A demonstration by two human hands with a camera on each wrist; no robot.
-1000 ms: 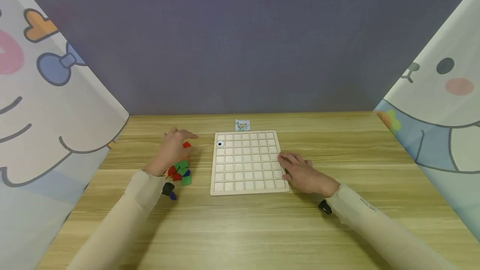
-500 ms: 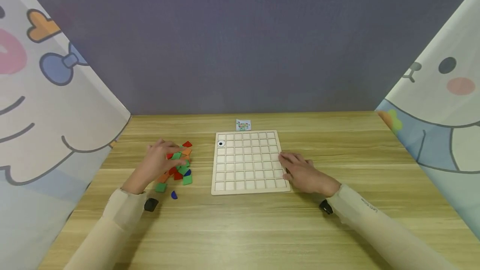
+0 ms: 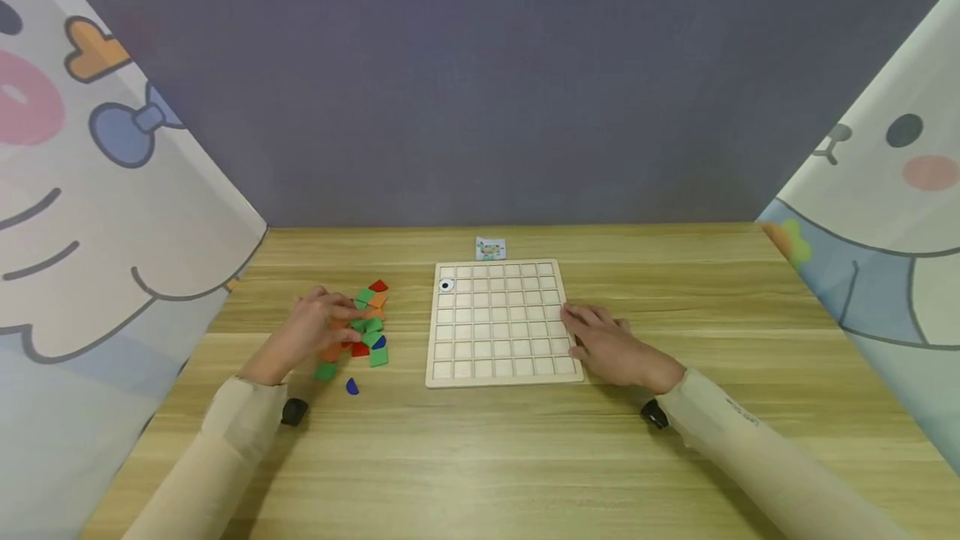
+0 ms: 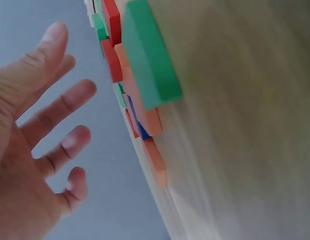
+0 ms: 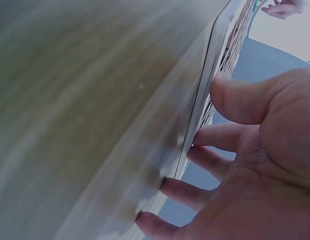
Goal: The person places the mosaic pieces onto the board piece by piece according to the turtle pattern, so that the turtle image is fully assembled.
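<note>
My left hand (image 3: 311,330) is over a loose pile of flat colored tiles to the left of the board, hiding part of it. Its fingers are spread and hold nothing in the left wrist view, where a thick green tile (image 4: 147,55) lies nearest the camera, over orange ones. Red, orange, green and blue pieces make up the pile, such as a green square (image 3: 378,356). My right hand (image 3: 611,350) rests at the right edge of a pale wooden grid board (image 3: 480,315), fingertips and thumb on its rim. One round eye tile (image 3: 447,285) sits near the board's upper left corner.
A small printed card (image 3: 491,249) lies just behind the board. Apart from the pile, a blue half-round piece (image 3: 352,387) lies nearer the front. A dark grey panel (image 3: 480,90) stands along the back of the wooden table (image 3: 480,457), with cartoon-printed sheets at both sides.
My left hand has come back from the right side of the pile toward the left and lower over the tiles, uncovering several pieces. The right hand has stayed at the board's edge.
</note>
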